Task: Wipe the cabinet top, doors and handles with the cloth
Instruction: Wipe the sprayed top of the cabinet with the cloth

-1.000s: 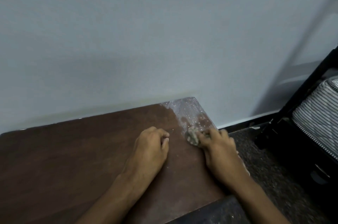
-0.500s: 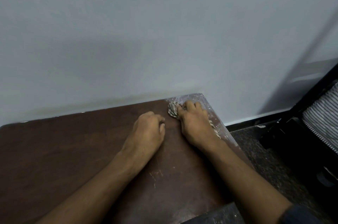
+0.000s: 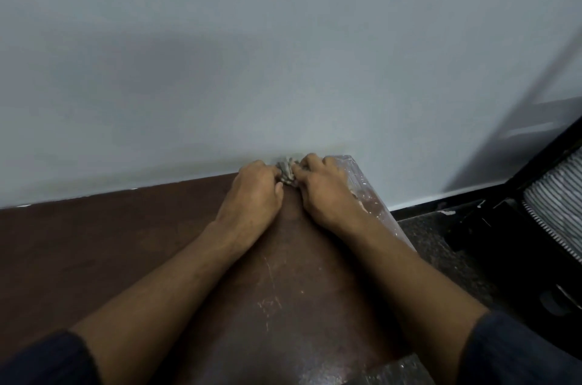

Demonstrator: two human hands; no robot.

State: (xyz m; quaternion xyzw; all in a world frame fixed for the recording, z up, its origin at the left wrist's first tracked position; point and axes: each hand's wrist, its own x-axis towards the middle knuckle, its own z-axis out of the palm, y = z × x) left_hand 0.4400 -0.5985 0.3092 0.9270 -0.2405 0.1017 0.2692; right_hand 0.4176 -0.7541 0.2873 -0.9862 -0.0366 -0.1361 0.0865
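The dark brown cabinet top [image 3: 110,246] fills the lower view, with a whitish dusty patch at its far right corner. A small bunched, pale patterned cloth [image 3: 286,172] lies at the back edge against the wall. My right hand [image 3: 324,192] grips the cloth with curled fingers, and most of the cloth is hidden beneath them. My left hand [image 3: 255,195] lies curled on the top, its fingers touching the cloth's left side; whether it holds the cloth I cannot tell. The doors and handles are out of view.
A plain pale wall [image 3: 283,54] rises right behind the cabinet. To the right, below the cabinet edge, is dark speckled floor [image 3: 441,246]. A black frame with a striped cushion [image 3: 557,205] stands at the far right.
My right hand has slid the cloth from the cabinet's right edge back to the wall. My left hand has moved forward and now meets the cloth.
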